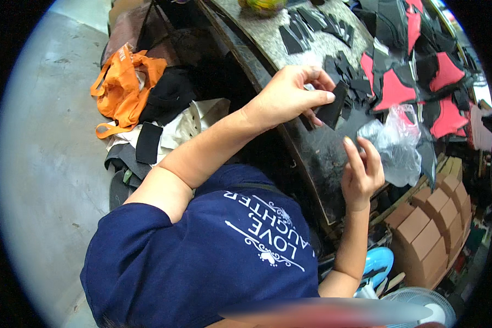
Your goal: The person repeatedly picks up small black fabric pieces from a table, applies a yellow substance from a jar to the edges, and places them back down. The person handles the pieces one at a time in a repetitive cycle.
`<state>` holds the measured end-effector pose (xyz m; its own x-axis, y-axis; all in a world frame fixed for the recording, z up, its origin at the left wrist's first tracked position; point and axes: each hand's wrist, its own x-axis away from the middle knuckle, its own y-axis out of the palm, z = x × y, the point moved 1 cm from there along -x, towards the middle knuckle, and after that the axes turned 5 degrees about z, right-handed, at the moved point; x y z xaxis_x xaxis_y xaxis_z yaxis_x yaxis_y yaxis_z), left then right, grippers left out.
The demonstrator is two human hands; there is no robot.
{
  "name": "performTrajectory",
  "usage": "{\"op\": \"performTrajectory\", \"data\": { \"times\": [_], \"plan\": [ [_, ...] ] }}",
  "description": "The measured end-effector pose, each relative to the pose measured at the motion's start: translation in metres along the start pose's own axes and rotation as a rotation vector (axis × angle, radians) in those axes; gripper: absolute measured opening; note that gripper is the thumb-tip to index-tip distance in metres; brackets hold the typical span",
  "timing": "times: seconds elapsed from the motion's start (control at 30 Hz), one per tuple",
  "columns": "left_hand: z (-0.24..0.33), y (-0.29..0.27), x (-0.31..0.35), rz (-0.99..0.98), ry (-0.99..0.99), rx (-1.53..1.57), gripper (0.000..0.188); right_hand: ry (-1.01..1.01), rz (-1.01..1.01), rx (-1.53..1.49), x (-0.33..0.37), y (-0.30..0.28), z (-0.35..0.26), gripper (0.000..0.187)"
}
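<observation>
Black piece (333, 106), flat and roughly rectangular, is held tilted over the dark part of the surface (317, 164). The left hand (290, 95) has its grip clamped on it, the thumb lying against its upper edge. The right hand (363, 177) is raised nearby with its grip apart, 2 fingers pointing up and loosely bent, close to a clear plastic bag (396, 145). Just beyond the held piece lies a heap of small black pieces (361, 86), with pink-and-black pieces (396, 90) to its right. To the person's left, an orange bag (127, 90) lies beside black cloth (169, 95).
</observation>
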<state>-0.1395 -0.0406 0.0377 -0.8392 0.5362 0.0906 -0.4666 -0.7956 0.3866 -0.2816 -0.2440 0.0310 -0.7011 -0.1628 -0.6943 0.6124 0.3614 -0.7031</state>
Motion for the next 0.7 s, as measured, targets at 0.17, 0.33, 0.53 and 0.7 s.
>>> {"op": "performTrajectory", "data": {
  "times": [0.17, 0.33, 0.53, 0.7],
  "plan": [
    [0.011, -0.049, -0.013, 0.463, 0.417, -0.599, 0.028, -0.027, 0.013, -0.016, 0.003, 0.002, 0.005, 0.058],
    [0.008, -0.066, -0.032, 0.763, 0.578, -1.14, 0.044, -0.062, 0.041, -0.066, -0.027, 0.0, -0.002, 0.054],
    [0.01, -0.072, -0.041, 0.806, 0.734, -1.19, 0.052, -0.12, -0.016, -0.088, -0.115, 0.0, -0.005, 0.039],
    [0.011, -0.083, -0.07, 0.934, 1.049, -1.064, 0.074, -0.094, -0.11, -0.106, -0.194, 0.045, 0.001, 0.025]
  ]
}}
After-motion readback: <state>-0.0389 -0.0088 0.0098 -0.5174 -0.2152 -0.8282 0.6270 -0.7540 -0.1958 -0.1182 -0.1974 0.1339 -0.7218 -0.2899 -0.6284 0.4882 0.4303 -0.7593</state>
